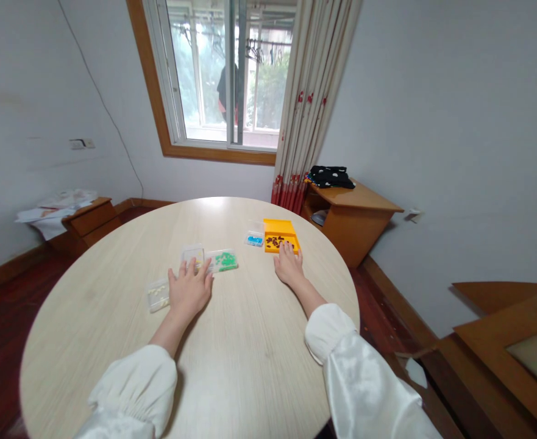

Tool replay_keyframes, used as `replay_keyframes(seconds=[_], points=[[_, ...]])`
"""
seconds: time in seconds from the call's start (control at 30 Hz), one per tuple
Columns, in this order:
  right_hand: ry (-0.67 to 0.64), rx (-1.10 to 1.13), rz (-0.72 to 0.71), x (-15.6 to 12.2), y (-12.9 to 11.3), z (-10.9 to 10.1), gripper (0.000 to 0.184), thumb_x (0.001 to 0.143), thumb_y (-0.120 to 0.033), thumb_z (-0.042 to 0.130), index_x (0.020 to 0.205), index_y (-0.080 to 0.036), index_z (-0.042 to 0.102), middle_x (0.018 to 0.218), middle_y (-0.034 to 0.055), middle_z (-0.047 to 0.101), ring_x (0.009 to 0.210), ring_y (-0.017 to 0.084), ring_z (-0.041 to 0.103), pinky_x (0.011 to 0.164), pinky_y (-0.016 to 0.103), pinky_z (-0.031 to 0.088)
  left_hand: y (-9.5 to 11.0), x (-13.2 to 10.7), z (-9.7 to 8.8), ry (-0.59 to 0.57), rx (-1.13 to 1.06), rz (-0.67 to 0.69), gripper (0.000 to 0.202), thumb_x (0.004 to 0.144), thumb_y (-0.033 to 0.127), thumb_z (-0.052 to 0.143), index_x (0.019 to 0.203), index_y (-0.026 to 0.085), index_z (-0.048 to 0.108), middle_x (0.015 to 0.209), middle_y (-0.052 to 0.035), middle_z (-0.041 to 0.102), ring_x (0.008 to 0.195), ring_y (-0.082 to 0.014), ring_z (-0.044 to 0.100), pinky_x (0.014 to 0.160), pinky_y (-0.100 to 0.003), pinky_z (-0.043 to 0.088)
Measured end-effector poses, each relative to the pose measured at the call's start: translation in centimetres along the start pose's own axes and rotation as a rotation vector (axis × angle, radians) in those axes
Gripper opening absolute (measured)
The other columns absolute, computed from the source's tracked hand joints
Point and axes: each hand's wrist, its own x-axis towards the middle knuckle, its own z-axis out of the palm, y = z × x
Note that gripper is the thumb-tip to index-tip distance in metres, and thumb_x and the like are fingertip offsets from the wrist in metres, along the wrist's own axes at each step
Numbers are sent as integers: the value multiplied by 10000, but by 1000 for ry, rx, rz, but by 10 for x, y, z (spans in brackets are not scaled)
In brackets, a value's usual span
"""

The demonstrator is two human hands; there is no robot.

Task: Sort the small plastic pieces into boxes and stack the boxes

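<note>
My left hand (189, 288) lies flat on the round wooden table (231, 341), fingers spread. Its fingertips touch a clear box (192, 253) holding pale pieces. Beside that stands a clear box with green pieces (223, 260). Another clear box with pale pieces (157, 295) sits just left of my wrist. My right hand (289, 266) rests flat with its fingers at the near edge of an orange tray (280, 235) holding several dark pieces. A small clear box with blue pieces (254, 238) stands left of the tray.
A low wooden cabinet (350, 219) with a black spotted cloth (330, 176) stands right of the table below a curtain. Another wooden cabinet (88, 222) with papers is at the left wall. A window (225, 73) is behind the table, and wooden furniture (506, 341) fills the right.
</note>
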Motion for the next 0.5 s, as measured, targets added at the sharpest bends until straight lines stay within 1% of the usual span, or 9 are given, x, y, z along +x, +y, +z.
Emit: replay_keyframes(seconds=[0.1,0.27,0.4,0.47,0.5], points=[[-18,-76,-93,-16,9,-4,511,919,-243,302,1394,-56,311,1471,158,299,1372,240,258,1100,469,157,0,0,-1,-8,-3,-3,489,908,411,281,1370,305,403,1417,-126,414,1282,-347,376,1012,-595,218],[-2,-150,-172,-51,6,-20,475,911,-213,304,1350,-58,395,1394,169,430,1297,249,387,1058,443,214,-1,-2,-2,-9,-13,-5,488,908,405,281,1367,297,410,1415,-130,416,1283,-349,371,1006,-595,228],[4,-144,-218,-83,1,-29,451,901,-198,331,1322,-74,439,1357,167,477,1257,250,431,1035,439,236,-2,-3,-3,11,-18,-2,487,906,404,293,1362,289,419,1407,-133,424,1280,-347,372,1009,-595,225],[18,-105,-244,-91,2,-32,420,907,-226,348,1286,-105,483,1317,152,524,1217,239,471,1020,427,261,-2,-4,-3,14,-21,-4,486,904,401,298,1358,281,426,1408,-134,423,1278,-342,374,1011,-593,224],[36,-76,-245,-90,5,-35,402,912,-248,353,1260,-120,508,1287,143,553,1188,233,495,1011,419,278,-2,-4,-3,13,-23,-7,485,904,398,299,1353,276,433,1405,-135,426,1276,-341,377,1012,-591,227]])
